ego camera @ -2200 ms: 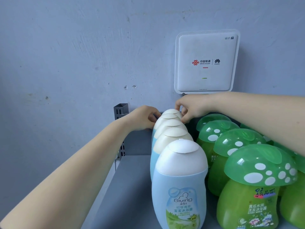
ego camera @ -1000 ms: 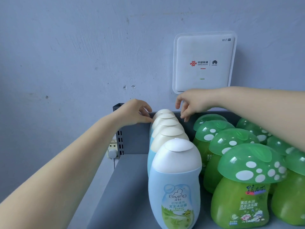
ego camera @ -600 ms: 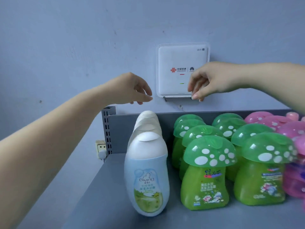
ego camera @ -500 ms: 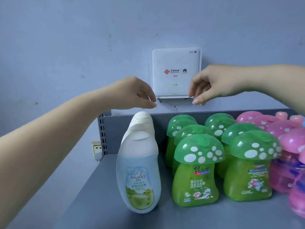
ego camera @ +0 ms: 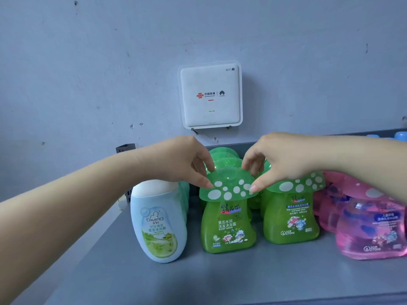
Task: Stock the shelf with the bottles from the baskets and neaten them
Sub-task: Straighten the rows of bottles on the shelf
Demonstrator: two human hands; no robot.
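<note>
At the front of the grey shelf (ego camera: 220,280) stood a pale blue bottle (ego camera: 158,223), a green mushroom-capped bottle (ego camera: 228,227) just right of it, a second green bottle (ego camera: 290,216) and blurred pink bottles (ego camera: 372,234) farther right. The left hand (ego camera: 185,162) and right hand (ego camera: 277,160) each pinched an edge of the first green bottle's spotted cap (ego camera: 229,188) between thumb and fingers, one on each side. Behind, more green caps ran toward the shelf's back panel, and a white router (ego camera: 210,95) hung on the wall above.

Grey shelf (ego camera: 242,280) under upright bottles (ego camera: 228,227)
</note>
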